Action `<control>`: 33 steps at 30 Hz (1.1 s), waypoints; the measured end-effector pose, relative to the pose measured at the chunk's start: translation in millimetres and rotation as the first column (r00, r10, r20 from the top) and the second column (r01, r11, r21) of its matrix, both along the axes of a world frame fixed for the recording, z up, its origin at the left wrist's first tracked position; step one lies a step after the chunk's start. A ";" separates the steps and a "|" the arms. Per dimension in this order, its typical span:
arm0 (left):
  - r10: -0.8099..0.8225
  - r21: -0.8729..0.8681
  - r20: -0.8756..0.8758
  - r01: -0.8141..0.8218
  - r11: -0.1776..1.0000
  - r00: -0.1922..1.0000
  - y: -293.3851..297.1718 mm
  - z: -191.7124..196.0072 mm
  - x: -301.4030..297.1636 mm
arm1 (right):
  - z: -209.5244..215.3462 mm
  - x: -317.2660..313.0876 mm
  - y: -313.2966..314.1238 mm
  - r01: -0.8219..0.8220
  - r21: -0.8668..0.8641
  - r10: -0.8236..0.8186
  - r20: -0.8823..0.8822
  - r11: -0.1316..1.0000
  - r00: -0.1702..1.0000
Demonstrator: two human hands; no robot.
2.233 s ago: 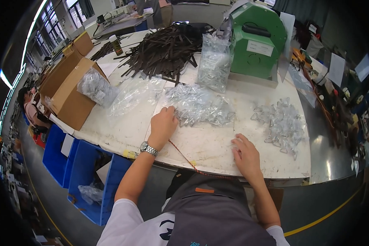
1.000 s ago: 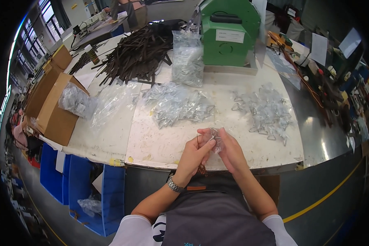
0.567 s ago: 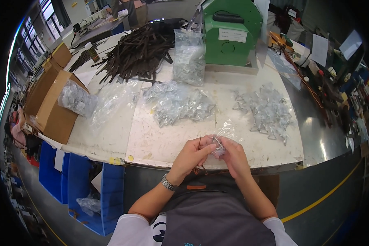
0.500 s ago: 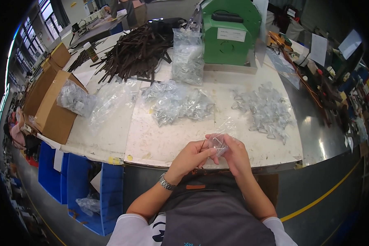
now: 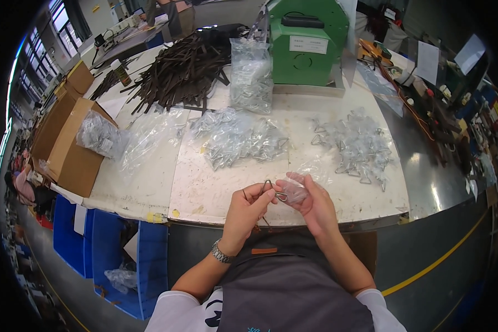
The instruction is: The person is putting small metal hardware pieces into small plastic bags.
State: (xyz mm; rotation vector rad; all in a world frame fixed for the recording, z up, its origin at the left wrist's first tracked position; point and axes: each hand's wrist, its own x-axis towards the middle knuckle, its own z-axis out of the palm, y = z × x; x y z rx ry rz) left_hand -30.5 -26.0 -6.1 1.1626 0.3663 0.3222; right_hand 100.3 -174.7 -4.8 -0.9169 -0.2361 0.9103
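A pale desk point(image 5: 205, 199) is spreading across the middle of the frame, with a heap of bagged metal pieces point(image 5: 240, 141) lying at center and a looser cluster point(image 5: 362, 149) lying to its right. At lower center, above the desk's near edge, two bare hands are working close together. The right hand point(image 5: 318, 207) is holding a clear bag point(image 5: 296, 192), its grip curling loosely around the crumpled film. The left hand point(image 5: 246, 211), just left of the bag, is pinching what look like two bent-wire pieces point(image 5: 281, 194) between thumb and fingers. The slick film could be sliding free if the right grip is staying this loose; a wire corner could be snagging and tearing it, or a piece dropping if the pinch is slackening. The upper piece is pointing its narrow corner toward the frame's top, long axis running nearly upright; the lower is lying roughly sideways, its end pointing right.
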 end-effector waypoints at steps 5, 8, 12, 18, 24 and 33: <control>0.082 0.033 0.032 -0.083 0.996 0.996 -2.1 7.8 -1.2 | -3.5 1.8 -1.5 0.012 0.010 -0.012 0.020 1.000 1.000; 0.110 0.036 0.003 -0.110 0.993 0.994 -2.1 10.7 -1.9 | -6.9 1.9 -1.9 0.022 -0.019 -0.022 0.024 1.000 0.999; 0.142 0.082 0.002 -0.142 0.986 0.990 -4.6 12.3 -3.2 | -8.2 1.1 -1.0 0.018 -0.007 -0.018 -0.007 1.000 1.000; 0.164 0.102 -0.001 -0.163 0.981 0.986 -1.5 9.9 -5.4 | -8.5 1.6 -1.9 0.012 0.025 -0.011 -0.033 1.000 0.999; 0.149 0.033 0.000 -0.148 0.988 0.989 -11.0 14.2 -2.2 | -2.9 -10.2 1.4 0.007 -0.008 -0.007 -0.001 1.000 1.000; 0.113 0.610 -0.133 -0.009 0.793 0.985 -17.5 1.0 -2.6 | -5.6 -33.8 5.3 0.039 0.095 -0.035 -0.048 0.995 0.998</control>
